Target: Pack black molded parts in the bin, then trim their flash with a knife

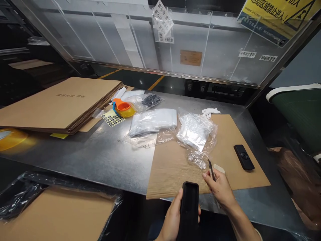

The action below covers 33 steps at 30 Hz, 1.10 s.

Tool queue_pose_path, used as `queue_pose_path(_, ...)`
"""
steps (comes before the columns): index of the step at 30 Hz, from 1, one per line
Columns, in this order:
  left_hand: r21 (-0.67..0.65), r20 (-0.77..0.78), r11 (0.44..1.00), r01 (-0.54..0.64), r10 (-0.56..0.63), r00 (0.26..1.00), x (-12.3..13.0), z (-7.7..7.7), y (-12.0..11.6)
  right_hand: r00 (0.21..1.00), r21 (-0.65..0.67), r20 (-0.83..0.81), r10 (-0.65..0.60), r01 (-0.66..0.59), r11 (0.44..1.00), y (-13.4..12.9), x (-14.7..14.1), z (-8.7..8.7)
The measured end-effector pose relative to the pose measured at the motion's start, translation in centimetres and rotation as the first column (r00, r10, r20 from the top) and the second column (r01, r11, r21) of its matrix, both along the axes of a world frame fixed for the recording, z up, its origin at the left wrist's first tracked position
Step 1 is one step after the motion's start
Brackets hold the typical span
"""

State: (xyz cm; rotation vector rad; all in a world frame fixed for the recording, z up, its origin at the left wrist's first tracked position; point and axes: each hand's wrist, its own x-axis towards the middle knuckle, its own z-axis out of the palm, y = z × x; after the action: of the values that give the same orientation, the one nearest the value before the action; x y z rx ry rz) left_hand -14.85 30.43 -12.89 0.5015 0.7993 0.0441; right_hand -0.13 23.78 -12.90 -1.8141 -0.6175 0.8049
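At the bottom centre, my left hand (pixel 173 216) is wrapped round a long black hollow case (pixel 190 204), its open side facing up. To its right, my right hand (pixel 219 187) pinches a thin dark pointed tool (pixel 211 170), tip up and away from me. Under and beyond the hands lies a cardboard sheet (pixel 173 167). On it rest a black rectangular device (pixel 243 157) at the right and crumpled clear plastic (pixel 198 159) just past the tool tip. A small pale piece (pixel 219 168) shows behind my right fingers.
Clear bags with silvery pouches (pixel 194 130) and white sheets (pixel 154 121) lie farther back, near a white glove (pixel 210 112). Orange and yellow tape rolls (pixel 124 107) sit beside a sticker sheet (pixel 112 118). Stacked cardboard (pixel 60 103) fills the left. A framed panel (pixel 190 72) stands behind.
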Motion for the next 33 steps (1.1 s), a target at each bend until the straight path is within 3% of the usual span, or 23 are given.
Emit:
queue_pose_path(3,-0.041,-0.030,0.999,-0.008,0.006,1.000,0.1,0.5,0.2,0.998,-0.001,-0.059,0.007,-0.007,1.000,-0.5,0.0,0.4)
queue_pose_path(8,-0.098,-0.024,0.995,0.009,-0.011,1.000,0.3,-0.1,0.5,0.991,-0.014,-0.111,0.077,-0.079,0.997,-1.4,-0.9,1.0)
queue_pose_path(15,-0.240,0.018,0.970,0.037,-0.034,0.999,0.5,-0.5,0.8,0.972,-0.004,-0.224,0.067,-0.069,0.998,-1.0,-1.3,0.8)
queue_pose_path(19,-0.262,0.033,0.962,0.079,-0.073,0.997,0.6,-0.7,1.0,0.931,0.010,-0.283,0.232,-0.239,0.971,0.0,-1.0,0.6)
queue_pose_path(21,-0.262,0.126,0.954,0.144,-0.114,0.985,0.3,-0.7,1.6,0.924,0.034,-0.285,0.255,-0.256,0.966,0.0,-0.8,0.7)
queue_pose_path(24,-0.243,0.371,0.941,0.237,-0.135,0.919,-0.3,-0.4,3.4,0.938,0.089,-0.287,0.197,-0.178,0.980,-0.7,-1.0,0.9)
queue_pose_path(26,-0.220,0.452,0.952,0.211,-0.093,0.887,-0.9,-0.4,4.5,0.962,0.134,-0.231,0.144,-0.115,0.984,-1.8,-1.7,0.8)
queue_pose_path(29,-0.193,0.418,0.981,0.016,0.067,0.906,-1.3,-0.7,5.4,0.999,0.210,0.049,-0.014,0.003,0.978,-3.6,-3.5,-0.2)
queue_pose_path(31,-0.168,0.403,0.976,-0.136,0.193,0.895,-1.2,-1.0,5.2,0.935,0.265,0.323,-0.143,0.055,0.963,-4.4,-4.9,-1.1)
queue_pose_path(33,-0.105,0.417,0.970,-0.221,0.245,0.875,-0.9,-1.2,4.7,0.800,0.311,0.553,-0.233,0.062,0.948,-4.8,-6.3,-1.9)
